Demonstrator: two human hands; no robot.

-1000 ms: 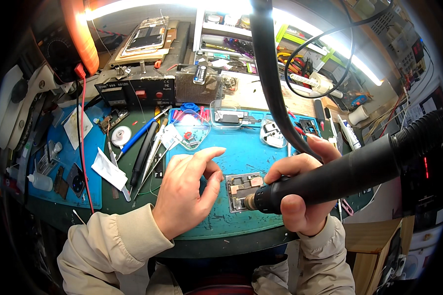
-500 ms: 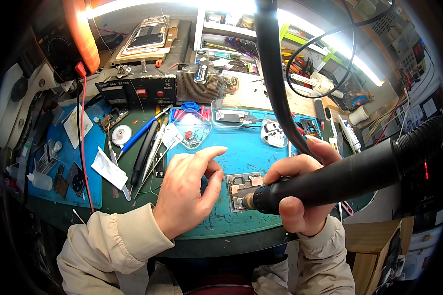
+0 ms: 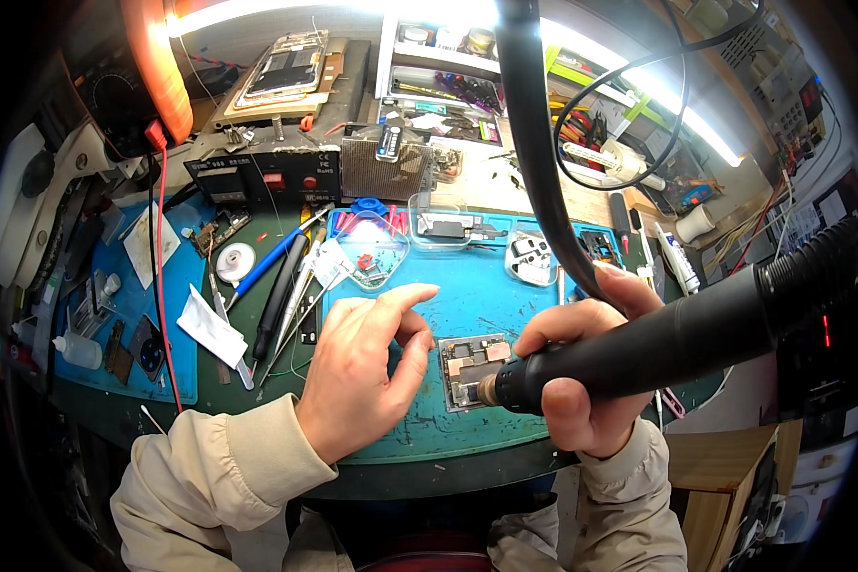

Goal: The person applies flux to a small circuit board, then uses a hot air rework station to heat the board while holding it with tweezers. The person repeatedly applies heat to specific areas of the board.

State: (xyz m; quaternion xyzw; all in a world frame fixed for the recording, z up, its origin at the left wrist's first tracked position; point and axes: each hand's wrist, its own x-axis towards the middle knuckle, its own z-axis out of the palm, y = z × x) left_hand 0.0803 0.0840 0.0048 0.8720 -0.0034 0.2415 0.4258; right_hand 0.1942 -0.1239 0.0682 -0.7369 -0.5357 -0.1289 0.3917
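Note:
A small circuit board (image 3: 470,367) with metal shields lies on the blue work mat (image 3: 467,286). My right hand (image 3: 582,381) grips a thick black hot-air wand (image 3: 677,338), whose nozzle points at the board's lower right edge. A black hose (image 3: 534,143) runs up from the wand. My left hand (image 3: 367,377) rests on the mat just left of the board, index finger stretched out, holding nothing that I can see.
Tweezers and blue-handled tools (image 3: 281,272) lie left of the mat. Clear parts trays (image 3: 372,253) sit at the mat's far edge. A black power unit (image 3: 262,176) stands behind. A small white bottle (image 3: 78,351) is at the far left, and a wooden cabinet (image 3: 725,486) at lower right.
Almost nothing: the wand's nozzle has shifted slightly along the board's edge, and my left hand has stayed beside the board.

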